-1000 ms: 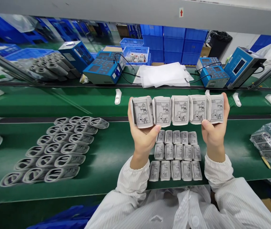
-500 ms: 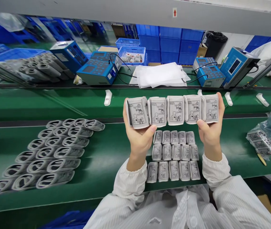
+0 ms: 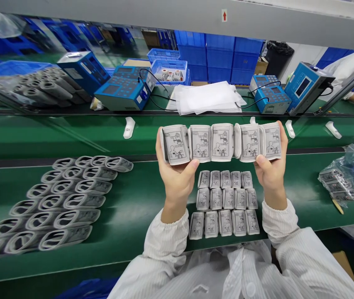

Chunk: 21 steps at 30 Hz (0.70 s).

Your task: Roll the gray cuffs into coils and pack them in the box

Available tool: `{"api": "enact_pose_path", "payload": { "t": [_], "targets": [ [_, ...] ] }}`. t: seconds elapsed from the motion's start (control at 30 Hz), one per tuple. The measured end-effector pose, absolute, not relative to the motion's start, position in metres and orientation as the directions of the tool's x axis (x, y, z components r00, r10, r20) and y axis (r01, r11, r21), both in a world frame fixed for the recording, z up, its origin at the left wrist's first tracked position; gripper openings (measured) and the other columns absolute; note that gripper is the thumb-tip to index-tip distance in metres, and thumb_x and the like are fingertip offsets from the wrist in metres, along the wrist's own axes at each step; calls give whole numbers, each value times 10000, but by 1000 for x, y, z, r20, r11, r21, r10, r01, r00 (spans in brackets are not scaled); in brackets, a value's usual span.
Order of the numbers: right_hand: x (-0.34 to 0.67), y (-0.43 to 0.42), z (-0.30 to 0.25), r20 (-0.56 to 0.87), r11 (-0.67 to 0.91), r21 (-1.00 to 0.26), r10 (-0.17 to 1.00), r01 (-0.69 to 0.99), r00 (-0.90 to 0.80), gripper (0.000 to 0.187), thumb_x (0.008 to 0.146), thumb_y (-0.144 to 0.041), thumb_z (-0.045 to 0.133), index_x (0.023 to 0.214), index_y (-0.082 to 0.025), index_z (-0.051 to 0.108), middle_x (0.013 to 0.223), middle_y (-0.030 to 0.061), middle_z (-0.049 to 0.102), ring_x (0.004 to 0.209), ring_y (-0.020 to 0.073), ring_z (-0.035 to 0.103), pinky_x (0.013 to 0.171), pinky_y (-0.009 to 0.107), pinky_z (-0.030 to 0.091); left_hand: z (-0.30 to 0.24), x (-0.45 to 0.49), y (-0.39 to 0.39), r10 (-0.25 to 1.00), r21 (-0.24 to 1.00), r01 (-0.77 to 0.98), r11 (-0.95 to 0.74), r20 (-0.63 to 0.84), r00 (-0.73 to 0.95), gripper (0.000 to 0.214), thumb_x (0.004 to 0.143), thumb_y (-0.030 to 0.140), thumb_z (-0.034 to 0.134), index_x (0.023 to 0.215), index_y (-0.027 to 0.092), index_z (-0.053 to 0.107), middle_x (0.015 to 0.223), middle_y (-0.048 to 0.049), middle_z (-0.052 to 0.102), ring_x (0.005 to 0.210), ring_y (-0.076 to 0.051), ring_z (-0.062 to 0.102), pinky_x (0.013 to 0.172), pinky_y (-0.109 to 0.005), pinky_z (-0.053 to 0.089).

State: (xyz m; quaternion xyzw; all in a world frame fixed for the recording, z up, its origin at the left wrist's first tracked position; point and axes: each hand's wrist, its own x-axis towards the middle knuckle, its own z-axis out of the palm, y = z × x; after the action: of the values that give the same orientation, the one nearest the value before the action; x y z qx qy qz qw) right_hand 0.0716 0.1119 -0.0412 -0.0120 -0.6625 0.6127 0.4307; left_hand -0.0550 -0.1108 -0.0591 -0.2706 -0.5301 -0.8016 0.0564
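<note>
- left hand point(image 3: 177, 176) pinched one end of five printed cuffs point(image 3: 222, 142)
- right hand point(image 3: 270, 174) pinched the other end, the cuffs lined up between
- below both hands, more cuffs point(image 3: 228, 198) lay on the worktop point(image 3: 139, 216)

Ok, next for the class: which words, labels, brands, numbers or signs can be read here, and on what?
No words, brands or numbers are legible.
Sign: a red upward arrow on a white sticker, on the grey overhead beam.
Held cuffs: print beside drawings, too small.
Cuffs in three rows: too small.
Blue instruments: markings unreadable.
</note>
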Motion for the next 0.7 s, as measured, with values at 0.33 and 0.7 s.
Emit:
{"api": "enact_pose_path", "payload": {
  "t": [0.33, 0.7],
  "targets": [
    [73, 108, -42, 607, 335, -793, 515, -509, -606, 1019, 908, -632, 866, 1759, -463, 330, 1849, 48, 389, 1699, 367, 462, 1414, 671, 410, -66, -59, -110, 175, 800, 397, -450, 515, -839, 1125, 819, 563, 1008, 1748, 470, 380, 1809, -107, 457, 1712, -439, 450, 1386, -713, 415],
    [72, 104, -38, 637, 416, -771, 494, -482, -592, 1032, 917, -673, 845, 1770, -475, 299, 1832, 45, 410, 1719, 390, 439, 1414, 679, 422, -62, -57, -107, 163, 803, 392, -448, 505, -848, 1139, 797, 568, 1024, 1742, 466, 397, 1821, -107, 457, 1733, -443, 415, 1392, -710, 407]
  ]
}}
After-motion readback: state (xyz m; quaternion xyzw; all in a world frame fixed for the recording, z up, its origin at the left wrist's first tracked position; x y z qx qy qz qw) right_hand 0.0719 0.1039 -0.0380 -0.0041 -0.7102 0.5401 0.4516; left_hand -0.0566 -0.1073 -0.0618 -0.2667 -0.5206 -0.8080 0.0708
